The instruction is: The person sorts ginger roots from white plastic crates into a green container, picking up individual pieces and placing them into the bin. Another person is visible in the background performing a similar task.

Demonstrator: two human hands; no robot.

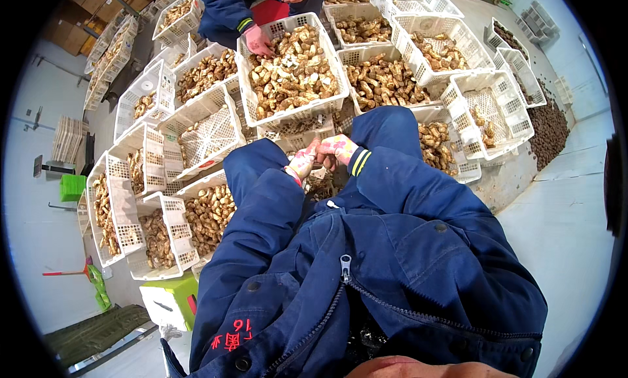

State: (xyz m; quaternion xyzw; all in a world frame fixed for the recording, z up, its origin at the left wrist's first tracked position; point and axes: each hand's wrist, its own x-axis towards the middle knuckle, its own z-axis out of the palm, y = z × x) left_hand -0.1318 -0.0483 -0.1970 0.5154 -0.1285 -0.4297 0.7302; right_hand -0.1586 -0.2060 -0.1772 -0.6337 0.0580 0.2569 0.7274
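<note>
My left hand (303, 161), in a pink and white patterned glove, meets my right hand (338, 148), in a similar glove, between my knees. Both sets of fingers are bent inward and close together. Something brownish shows at the fingertips, too small to tell from the soiled gloves. Dark trimmings (321, 184) lie below my hands, and a white plastic crate (294, 141) holding scraps stands just beyond them. Farther ahead, a large white crate (252, 106) is heaped with brown and cream mushrooms (294, 74), some showing pale cut faces.
Across from me, a co-worker's pink-gloved hand (258, 41) reaches into the large crate. White crates of mushrooms stand close on my left (211, 213) and right (387, 79). A nearly bare crate (208, 135) sits at left. Dark lumps (549, 128) cover the floor at right.
</note>
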